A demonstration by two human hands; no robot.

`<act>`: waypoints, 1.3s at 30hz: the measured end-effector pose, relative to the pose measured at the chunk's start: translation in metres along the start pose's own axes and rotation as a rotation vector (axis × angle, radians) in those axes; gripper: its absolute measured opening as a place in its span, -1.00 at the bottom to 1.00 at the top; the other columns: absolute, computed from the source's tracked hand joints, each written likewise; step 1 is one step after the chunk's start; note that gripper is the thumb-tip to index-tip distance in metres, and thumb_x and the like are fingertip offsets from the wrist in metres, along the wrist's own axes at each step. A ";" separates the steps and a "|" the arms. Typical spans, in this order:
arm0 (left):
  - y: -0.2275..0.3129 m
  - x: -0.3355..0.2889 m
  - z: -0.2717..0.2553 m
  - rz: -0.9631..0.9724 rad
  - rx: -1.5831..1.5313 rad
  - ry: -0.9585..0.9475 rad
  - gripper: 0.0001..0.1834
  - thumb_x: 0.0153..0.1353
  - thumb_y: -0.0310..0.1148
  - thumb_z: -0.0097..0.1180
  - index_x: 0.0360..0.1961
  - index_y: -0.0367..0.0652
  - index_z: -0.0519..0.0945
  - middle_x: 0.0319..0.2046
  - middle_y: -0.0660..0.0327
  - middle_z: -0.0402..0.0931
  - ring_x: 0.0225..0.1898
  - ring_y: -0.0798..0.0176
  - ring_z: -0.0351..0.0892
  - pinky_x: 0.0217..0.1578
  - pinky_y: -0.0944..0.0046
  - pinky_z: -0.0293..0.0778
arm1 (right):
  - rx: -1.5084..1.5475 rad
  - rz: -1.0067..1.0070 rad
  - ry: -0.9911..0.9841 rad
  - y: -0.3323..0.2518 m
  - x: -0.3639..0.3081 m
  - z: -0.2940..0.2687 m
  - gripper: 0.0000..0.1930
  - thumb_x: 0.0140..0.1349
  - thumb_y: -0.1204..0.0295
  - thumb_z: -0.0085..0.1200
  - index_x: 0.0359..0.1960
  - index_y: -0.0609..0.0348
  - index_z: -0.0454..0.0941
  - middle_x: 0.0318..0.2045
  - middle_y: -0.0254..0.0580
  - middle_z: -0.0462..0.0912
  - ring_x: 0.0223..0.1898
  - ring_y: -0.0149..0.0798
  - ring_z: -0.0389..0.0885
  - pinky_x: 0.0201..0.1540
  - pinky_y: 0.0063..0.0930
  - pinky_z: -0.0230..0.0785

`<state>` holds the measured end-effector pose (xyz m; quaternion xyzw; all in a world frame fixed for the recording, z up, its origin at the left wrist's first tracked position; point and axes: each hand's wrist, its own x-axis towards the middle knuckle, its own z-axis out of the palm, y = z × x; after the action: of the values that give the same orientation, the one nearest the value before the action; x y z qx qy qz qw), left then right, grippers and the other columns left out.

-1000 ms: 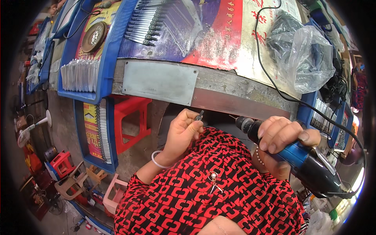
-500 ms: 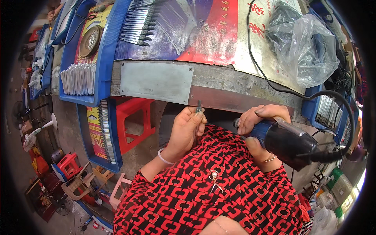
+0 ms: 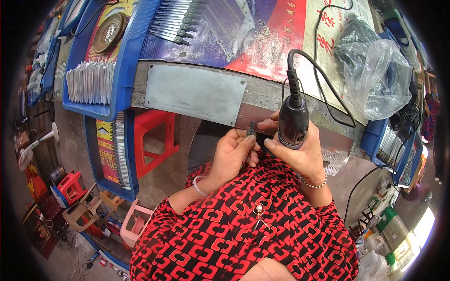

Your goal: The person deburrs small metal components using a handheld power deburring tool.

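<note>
In front of my body, my left hand (image 3: 234, 152) pinches a small piece with a dark tip (image 3: 251, 127); the rest of it is hidden by my fingers. Close beside it, my right hand (image 3: 304, 150) holds a black corded handheld power tool (image 3: 293, 122), cord end pointing toward the bench. The tool's working end is out of sight below the hand. My right thumb and fingertips reach toward the dark-tipped piece, apart from it. Ahead on the bench lies a row of thin metal rods with dark ends (image 3: 176, 23).
A grey metal plate (image 3: 194, 93) is fixed along the bench edge. Blue trays (image 3: 123, 89) of pale strips stand left, one with a round dish (image 3: 110, 33). Clear plastic bags (image 3: 379, 79) lie at right, near the tool's looping cord (image 3: 323, 70). A red stool (image 3: 154, 140) sits below.
My right hand has swung the power tool from pointing rightward to cord end forward, and moved closer to my left hand. My left hand, still pinching the dark-tipped piece, has shifted slightly right.
</note>
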<state>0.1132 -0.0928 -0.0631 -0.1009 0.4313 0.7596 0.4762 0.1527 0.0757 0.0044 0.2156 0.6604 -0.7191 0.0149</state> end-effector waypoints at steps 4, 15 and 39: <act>0.002 0.000 -0.002 -0.012 0.027 0.046 -0.82 0.29 -0.39 -0.03 -0.24 -0.31 0.35 -0.48 0.17 0.50 -0.60 0.41 0.48 -0.60 0.46 0.47 | -0.019 -0.001 -0.028 0.001 0.006 0.005 -0.55 -0.08 0.47 0.30 -0.12 0.28 0.42 -0.37 -0.24 0.61 -0.31 -0.47 0.54 -0.20 -0.51 0.41; 0.020 0.003 -0.004 -0.145 0.154 -0.048 -0.69 0.34 -0.27 -0.12 -0.47 -0.27 0.43 -0.60 0.24 0.46 -0.70 0.48 0.41 -0.70 0.54 0.33 | -0.235 0.048 -0.068 0.004 0.023 0.012 -0.62 -0.07 0.40 0.26 -0.22 0.26 0.44 -0.48 -0.21 0.60 -0.41 -0.44 0.55 -0.28 -0.49 0.40; 0.025 0.004 -0.004 -0.209 0.098 -0.039 -0.76 0.31 -0.32 -0.07 -0.38 -0.27 0.52 -0.70 0.39 0.35 -0.71 0.59 0.22 -0.72 0.56 0.12 | 0.119 -0.900 -0.307 -0.034 0.012 0.029 -0.56 0.00 0.40 0.29 -0.22 0.09 0.23 -0.51 -0.13 0.58 -0.54 -0.19 0.62 -0.46 -0.36 0.51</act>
<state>0.0897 -0.0974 -0.0542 -0.1071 0.4458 0.6857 0.5653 0.1227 0.0553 0.0337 -0.2001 0.6358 -0.7145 -0.2127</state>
